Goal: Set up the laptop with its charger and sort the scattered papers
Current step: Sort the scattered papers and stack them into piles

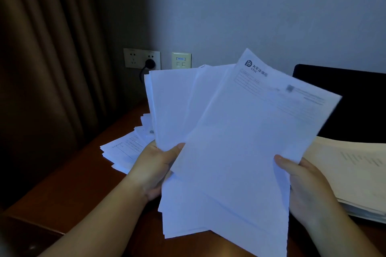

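I hold a fanned stack of white papers (225,148) upright over the wooden desk (79,181). My left hand (154,169) grips the stack's left edge, thumb on the front. My right hand (307,190) grips the right edge of the front sheet, a printed form with a logo at its top. More loose papers (125,148) lie scattered on the desk behind my left hand. The dark open laptop lid (344,102) stands at the right, behind the sheets. A black charger plug (150,64) sits in the wall socket, and its cable drops behind the papers.
A cream pile of documents (355,175) lies on the desk at the right, in front of the laptop. Brown curtains (48,58) hang at the left. A second wall plate (181,60) sits beside the power socket. The desk's edge runs along the lower left.
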Action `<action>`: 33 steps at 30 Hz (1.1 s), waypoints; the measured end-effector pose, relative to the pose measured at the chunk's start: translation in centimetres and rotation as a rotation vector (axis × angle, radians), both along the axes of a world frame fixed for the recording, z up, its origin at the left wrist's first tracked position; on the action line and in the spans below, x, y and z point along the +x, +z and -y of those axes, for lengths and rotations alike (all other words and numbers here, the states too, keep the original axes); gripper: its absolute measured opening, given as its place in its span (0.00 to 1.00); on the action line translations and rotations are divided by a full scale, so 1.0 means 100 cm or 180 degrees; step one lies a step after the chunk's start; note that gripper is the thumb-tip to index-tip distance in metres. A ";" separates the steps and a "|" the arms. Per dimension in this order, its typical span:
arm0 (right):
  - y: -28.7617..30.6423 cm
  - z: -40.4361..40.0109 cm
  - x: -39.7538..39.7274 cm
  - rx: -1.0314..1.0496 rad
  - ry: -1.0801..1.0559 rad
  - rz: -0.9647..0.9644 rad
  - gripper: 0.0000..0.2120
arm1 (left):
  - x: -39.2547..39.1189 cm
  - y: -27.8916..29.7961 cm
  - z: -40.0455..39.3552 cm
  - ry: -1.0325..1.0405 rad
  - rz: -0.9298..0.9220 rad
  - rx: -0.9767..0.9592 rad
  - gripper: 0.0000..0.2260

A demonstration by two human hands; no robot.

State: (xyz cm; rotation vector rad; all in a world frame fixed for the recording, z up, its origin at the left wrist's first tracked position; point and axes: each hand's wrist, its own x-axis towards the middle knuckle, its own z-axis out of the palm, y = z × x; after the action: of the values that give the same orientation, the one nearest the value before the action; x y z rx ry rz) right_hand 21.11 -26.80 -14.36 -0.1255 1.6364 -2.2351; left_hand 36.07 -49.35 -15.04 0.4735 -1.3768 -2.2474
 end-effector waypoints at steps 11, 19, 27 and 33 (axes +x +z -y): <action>0.000 0.000 -0.001 0.0297 -0.0918 -0.0296 0.12 | 0.002 0.001 0.006 0.0211 0.0182 0.0197 0.14; -0.001 -0.001 -0.001 0.0232 -0.0080 -0.0361 0.14 | 0.003 0.005 -0.002 -0.0062 0.0213 -0.0169 0.07; -0.002 -0.001 0.005 0.0835 -0.0522 -0.1250 0.14 | 0.003 0.005 -0.003 0.0151 0.0374 -0.0234 0.13; -0.005 -0.003 0.003 0.0791 -0.0637 -0.1262 0.13 | 0.003 0.008 -0.001 0.0139 0.0427 -0.0172 0.10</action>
State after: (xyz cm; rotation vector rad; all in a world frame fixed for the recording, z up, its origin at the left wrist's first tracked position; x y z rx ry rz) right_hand 21.40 -26.49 -14.83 -0.3744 2.2096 -2.2281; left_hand 36.42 -49.28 -14.27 0.6398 -1.4745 -2.1718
